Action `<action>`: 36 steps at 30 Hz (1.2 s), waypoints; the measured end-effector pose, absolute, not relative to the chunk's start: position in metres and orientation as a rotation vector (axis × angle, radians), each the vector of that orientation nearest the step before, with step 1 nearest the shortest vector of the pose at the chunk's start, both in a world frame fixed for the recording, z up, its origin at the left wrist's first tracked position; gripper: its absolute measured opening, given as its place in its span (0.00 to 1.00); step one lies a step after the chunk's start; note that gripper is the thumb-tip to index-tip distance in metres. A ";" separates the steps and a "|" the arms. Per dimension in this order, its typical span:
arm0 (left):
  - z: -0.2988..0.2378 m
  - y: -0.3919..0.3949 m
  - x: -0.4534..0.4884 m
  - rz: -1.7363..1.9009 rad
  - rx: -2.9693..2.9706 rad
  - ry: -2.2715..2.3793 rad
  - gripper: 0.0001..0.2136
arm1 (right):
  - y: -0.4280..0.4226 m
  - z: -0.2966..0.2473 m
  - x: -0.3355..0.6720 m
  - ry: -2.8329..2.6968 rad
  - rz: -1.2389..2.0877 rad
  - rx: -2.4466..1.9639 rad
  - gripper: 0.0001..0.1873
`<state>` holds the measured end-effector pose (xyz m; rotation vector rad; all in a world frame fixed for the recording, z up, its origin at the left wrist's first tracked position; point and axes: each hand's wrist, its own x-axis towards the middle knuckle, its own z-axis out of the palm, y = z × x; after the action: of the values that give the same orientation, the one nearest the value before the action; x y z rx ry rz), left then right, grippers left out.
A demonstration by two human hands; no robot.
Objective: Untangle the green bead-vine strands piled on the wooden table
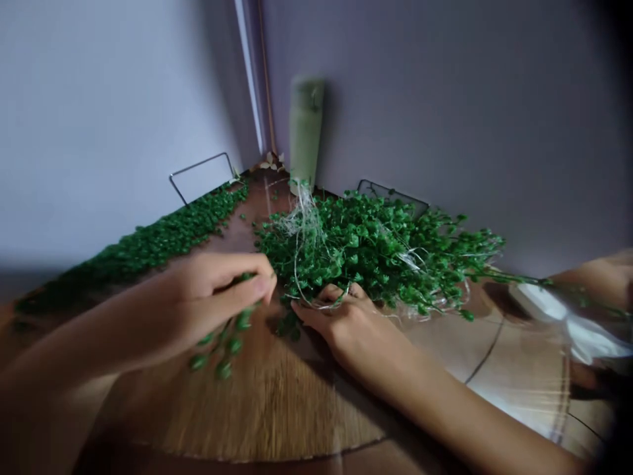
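Note:
My left hand (232, 280) is closed around a green plant sprig (230, 346), whose round heads hang below the fingers over the wooden table. My right hand (341, 316) lies at the near edge of a tangled heap of green sprigs (356, 237). Its fingers are curled in, and what they grip is hidden. A thin whitish thread (297, 264) loops down across these fingers from a loose bundle of pale threads (306, 214) on the heap.
Small green pieces (163, 241) form a long pile along the left wall. A pale green upright container (306, 132) stands in the back corner. Wire handles (200, 168) rise behind both piles. At the right edge are another person's arm (603, 270) and a blurred white item (544, 303).

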<state>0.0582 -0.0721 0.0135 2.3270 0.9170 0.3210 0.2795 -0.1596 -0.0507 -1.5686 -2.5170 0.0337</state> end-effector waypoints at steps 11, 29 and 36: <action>-0.003 -0.066 0.063 0.355 2.047 0.873 0.13 | -0.170 -0.021 0.300 -2.242 0.060 -1.161 0.13; -0.010 -0.095 0.054 0.527 2.582 0.958 0.10 | -0.197 -0.049 0.258 -2.523 0.462 -0.947 0.11; -0.035 -0.077 0.096 0.793 2.870 0.482 0.10 | -0.196 -0.058 0.251 -2.582 0.313 -0.869 0.09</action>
<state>0.0956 -0.0768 -0.0353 2.8704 0.4816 0.7932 0.2508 -0.1963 -0.0584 -0.8695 -2.5825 0.3127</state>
